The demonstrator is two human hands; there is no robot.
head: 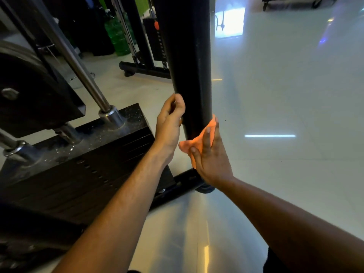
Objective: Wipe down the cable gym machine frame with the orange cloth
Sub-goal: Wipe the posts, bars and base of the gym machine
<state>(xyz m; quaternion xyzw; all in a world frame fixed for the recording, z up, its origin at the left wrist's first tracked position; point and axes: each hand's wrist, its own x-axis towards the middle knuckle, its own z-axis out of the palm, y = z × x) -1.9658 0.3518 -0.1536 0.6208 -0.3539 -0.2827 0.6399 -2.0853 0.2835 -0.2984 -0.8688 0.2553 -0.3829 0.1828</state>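
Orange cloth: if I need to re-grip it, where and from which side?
Take the loose bunched corner of the orange cloth sticking out left of the right hand, coming from the left. The rest is pressed flat against the black post, leaving no edge to pinch.

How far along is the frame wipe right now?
Nothing shows as finished. In hand: the right hand presses the orange cloth against the lower black post, while the left hand steadies it. Left: the base bar and the dusty weight stack, still speckled.
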